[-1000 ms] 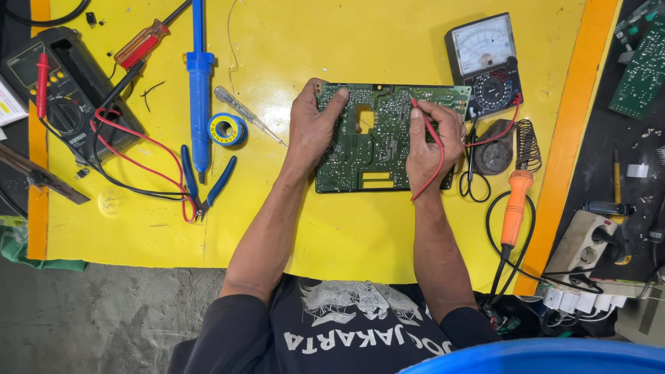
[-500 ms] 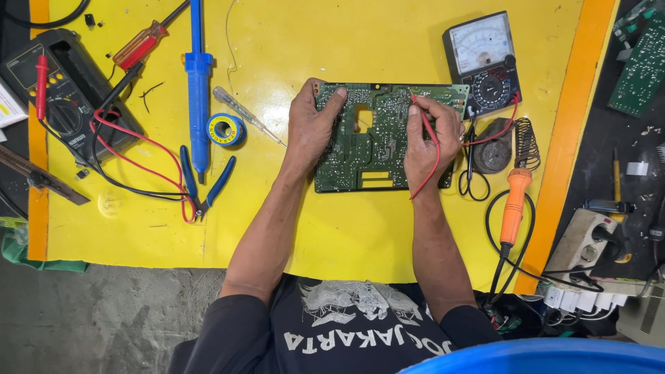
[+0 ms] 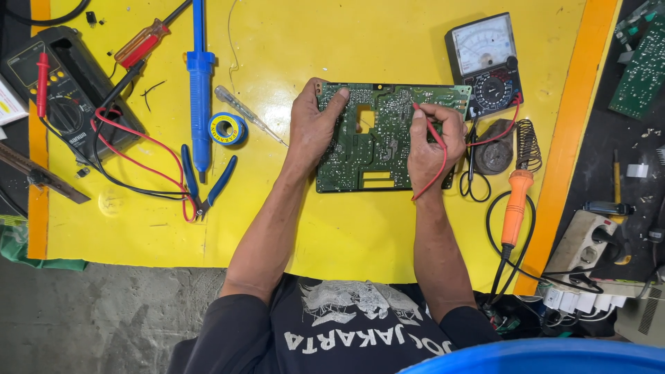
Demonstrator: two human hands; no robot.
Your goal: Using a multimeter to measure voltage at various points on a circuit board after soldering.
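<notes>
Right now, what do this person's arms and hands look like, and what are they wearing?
Both hands, the left hand and the right hand, are bare: no gloves, and no rings or watch that I can see. The forearms are uncovered. Short dark sleeves end near the elbows, part of a dark T-shirt with a white print on the chest.

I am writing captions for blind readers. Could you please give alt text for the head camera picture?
A person's left hand steadies a green circuit board on a yellow mat while the right hand presses a red test probe onto it. A needle meter lies beside the board, with an orange soldering iron, blue pliers and a solder roll around.
</notes>
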